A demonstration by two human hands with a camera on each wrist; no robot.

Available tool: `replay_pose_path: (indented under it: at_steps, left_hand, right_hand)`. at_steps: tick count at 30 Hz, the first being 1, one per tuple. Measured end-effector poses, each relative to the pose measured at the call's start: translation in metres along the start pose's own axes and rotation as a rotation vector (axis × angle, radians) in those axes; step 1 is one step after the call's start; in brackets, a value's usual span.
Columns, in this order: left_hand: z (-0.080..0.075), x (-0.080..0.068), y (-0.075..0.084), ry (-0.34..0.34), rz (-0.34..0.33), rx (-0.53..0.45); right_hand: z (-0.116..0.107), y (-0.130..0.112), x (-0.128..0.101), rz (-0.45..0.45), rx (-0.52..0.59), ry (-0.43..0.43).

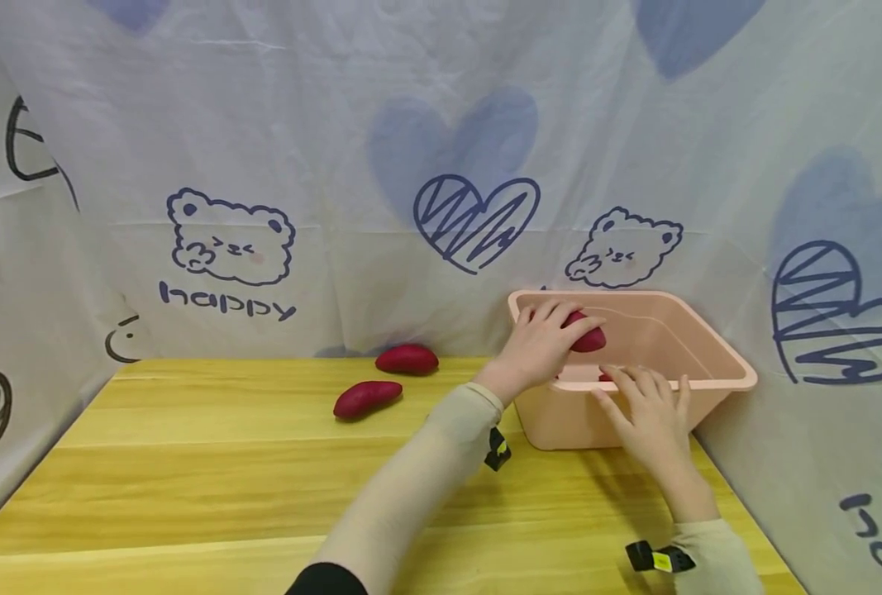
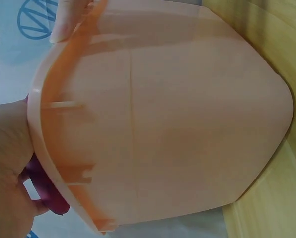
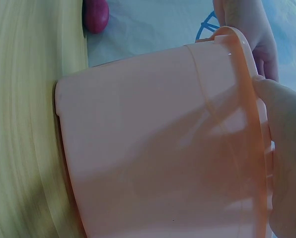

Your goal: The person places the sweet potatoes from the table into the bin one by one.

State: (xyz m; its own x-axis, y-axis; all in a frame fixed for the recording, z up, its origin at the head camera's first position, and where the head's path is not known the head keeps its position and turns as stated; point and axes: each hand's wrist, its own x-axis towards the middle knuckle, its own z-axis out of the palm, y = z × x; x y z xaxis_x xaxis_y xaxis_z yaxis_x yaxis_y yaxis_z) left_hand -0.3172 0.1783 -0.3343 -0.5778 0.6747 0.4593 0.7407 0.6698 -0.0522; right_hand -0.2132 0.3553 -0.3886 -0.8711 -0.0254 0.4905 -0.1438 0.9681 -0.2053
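My left hand reaches over the near left corner of a pink plastic basin and grips a purple sweet potato just inside it. The left wrist view shows the same sweet potato behind the basin's rim, with the left hand beside it. My right hand lies with fairly straight, spread fingers on the basin's front rim. The right wrist view shows that right hand against the rim. A second reddish piece shows low inside the basin.
Two more purple sweet potatoes lie on the wooden table, left of the basin. A printed white cloth backdrop closes in the back and both sides. The basin stands in the far right corner.
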Motion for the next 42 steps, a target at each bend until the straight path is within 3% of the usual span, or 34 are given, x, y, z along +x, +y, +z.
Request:
replay_pose_path:
  at_steps: [14, 42]
  left_hand:
    - [0.005, 0.007, 0.002, -0.105, -0.049, -0.069]
    - [0.009, 0.006, -0.001, -0.124, -0.067, -0.072]
  right_hand:
    - [-0.001, 0.000, -0.001, 0.005, 0.007, 0.011]
    - [0.002, -0.002, -0.002, 0.002, 0.019, 0.023]
